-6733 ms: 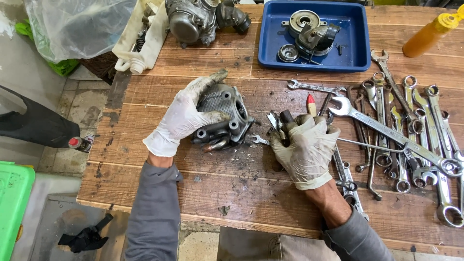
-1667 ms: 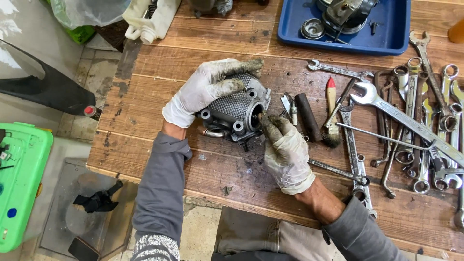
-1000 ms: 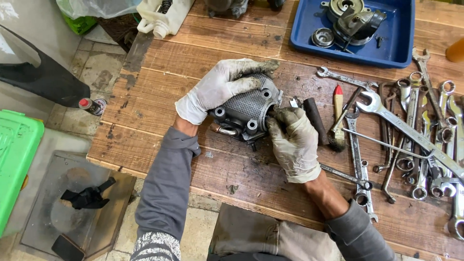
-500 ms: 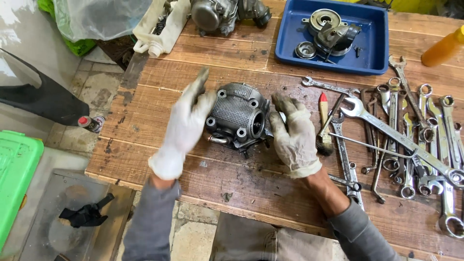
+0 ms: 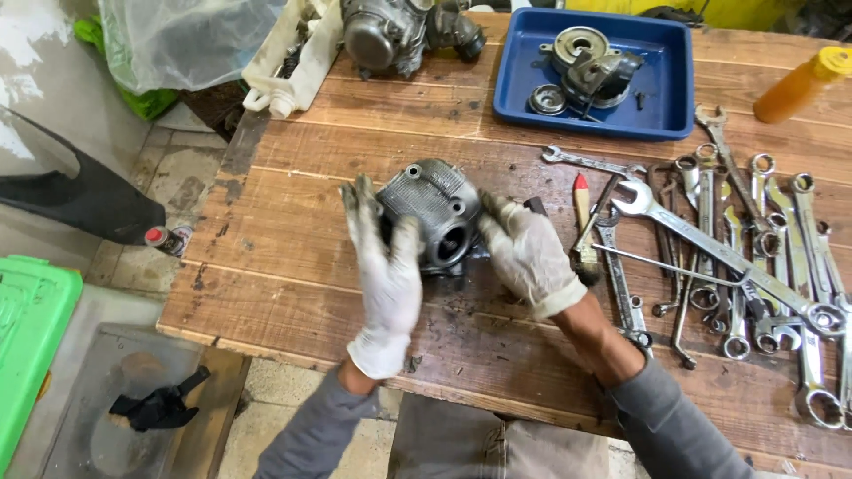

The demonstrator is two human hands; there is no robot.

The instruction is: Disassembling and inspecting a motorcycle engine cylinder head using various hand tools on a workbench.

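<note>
Finned grey engine casting (image 5: pixel 435 213): mid-bench on wooden table (image 5: pixel 293 266), between hands. Left hand (image 5: pixel 386 275): gloved, fingers spread flat, against casting's near side. Right hand (image 5: pixel 525 253): gloved, fingers curled on casting's right edge. Blue tray (image 5: pixel 515 80): round metal housings, bearing ring, small bolts. Spanners (image 5: pixel 737 248): loose at right.

Blue tray (image 5: pixel 674 89) of metal parts, spread wrenches (image 5: pixel 763 257), orange bottle (image 5: pixel 803 84), green bin (image 5: pixel 27 337).

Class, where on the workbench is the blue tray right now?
In the head view, the blue tray sits at the far edge of the wooden table, right of centre, beyond the spanners and left of the orange bottle.
</note>
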